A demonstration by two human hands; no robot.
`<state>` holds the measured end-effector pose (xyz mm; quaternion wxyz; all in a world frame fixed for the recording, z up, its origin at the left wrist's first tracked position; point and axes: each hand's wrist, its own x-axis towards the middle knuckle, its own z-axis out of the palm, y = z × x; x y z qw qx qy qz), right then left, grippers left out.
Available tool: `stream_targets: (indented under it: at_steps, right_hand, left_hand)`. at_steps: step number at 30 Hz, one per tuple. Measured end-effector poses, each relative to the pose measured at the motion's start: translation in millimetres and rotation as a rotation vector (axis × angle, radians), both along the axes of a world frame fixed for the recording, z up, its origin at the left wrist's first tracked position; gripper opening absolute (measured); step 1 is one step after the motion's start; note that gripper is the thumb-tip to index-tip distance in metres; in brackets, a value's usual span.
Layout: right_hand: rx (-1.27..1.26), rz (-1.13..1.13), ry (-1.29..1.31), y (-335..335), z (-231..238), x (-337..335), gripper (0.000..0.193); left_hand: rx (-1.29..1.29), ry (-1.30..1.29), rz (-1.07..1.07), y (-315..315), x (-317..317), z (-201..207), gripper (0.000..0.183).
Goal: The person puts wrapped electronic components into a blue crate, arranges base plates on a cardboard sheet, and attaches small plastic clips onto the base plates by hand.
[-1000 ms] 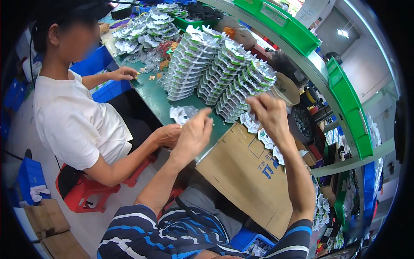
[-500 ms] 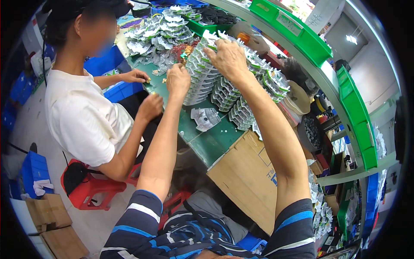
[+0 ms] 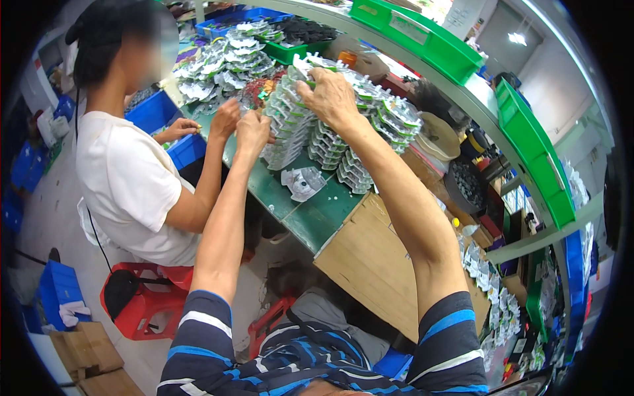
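The leftmost tall stack of silvery parts [image 3: 284,145] is stood on the bench [image 3: 320,224], its top covered by the half-curled right hand [image 3: 330,98]; the left hand [image 3: 252,132] is bunched beside it (neither grip's hold can be confirmed). Stacking appears well advanced; one loose part [image 3: 304,183] is left apart.

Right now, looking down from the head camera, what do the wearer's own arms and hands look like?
The left hand and right hand are human and gloveless, with no watch or bracelet visible. The forearms are bare, without cables or visible markings. Above them are short, dark sleeves crossed by white and bright blue stripes.
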<state>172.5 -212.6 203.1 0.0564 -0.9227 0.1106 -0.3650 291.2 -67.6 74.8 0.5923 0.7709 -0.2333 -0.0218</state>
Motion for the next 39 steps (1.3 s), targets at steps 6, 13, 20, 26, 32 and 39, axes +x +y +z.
stream_targets:
  at_steps: [6,13,20,26,32,39]
  right_hand:
    - [-0.034,0.173,-0.315,23,13,-70,0.022]
    - [0.044,0.018,-0.161,53,-20,-284,0.023]
    - [0.149,-0.324,0.024,15,-58,-483,0.026]
    - [0.197,-0.42,-0.008,-39,-73,-547,0.026]
    - [0.155,-0.379,0.0,-71,-82,-553,0.028]
    - [0.098,-0.503,-0.103,-65,-62,-620,0.026]
  left_hand:
    - [-0.131,0.193,-0.178,25,-66,21,0.016]
    - [-0.286,0.615,-0.636,23,-275,-24,0.04]
    - [-0.137,1.058,-0.881,-46,-458,-66,0.049]
    - [-0.087,1.037,-0.948,-104,-521,-71,0.037]
    - [0.113,0.738,-1.025,-122,-519,-63,0.046]
    - [0.256,0.588,-1.114,-112,-476,-43,0.053]
